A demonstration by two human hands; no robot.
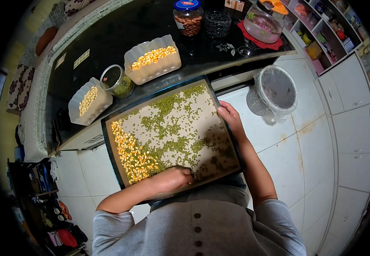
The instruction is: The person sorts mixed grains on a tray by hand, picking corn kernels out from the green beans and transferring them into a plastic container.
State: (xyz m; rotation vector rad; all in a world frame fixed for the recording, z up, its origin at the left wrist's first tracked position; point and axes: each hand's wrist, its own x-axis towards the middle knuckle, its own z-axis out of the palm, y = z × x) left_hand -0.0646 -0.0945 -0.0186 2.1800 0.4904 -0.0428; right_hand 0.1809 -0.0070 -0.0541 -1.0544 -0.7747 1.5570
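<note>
A shallow dark-rimmed tray point(155, 97) rests at my waist, tilted in view. Green mung beans point(163, 106) lie scattered over its pale bottom, while yellow corn kernels point(129, 155) crowd the left side, mixed with some beans. My left hand point(175, 178) is inside the tray near its close edge, fingers curled down; what they hold, if anything, is hidden. With my right hand point(232, 119) I grip the tray's right rim. Beyond the tray stand a plastic tub of corn point(153, 70), a glass jar with mung beans point(123, 88) and a plastic tub of pale round beans point(95, 106).
On the black table point(108, 38) are a blue-lidded jar of reddish nuts point(189, 21), a dark glass bowl point(217, 23) and a pitcher point(261, 25) on a red mat. A lined bin point(259, 100) stands on the tiled floor, with white cabinets point(351, 123) at right.
</note>
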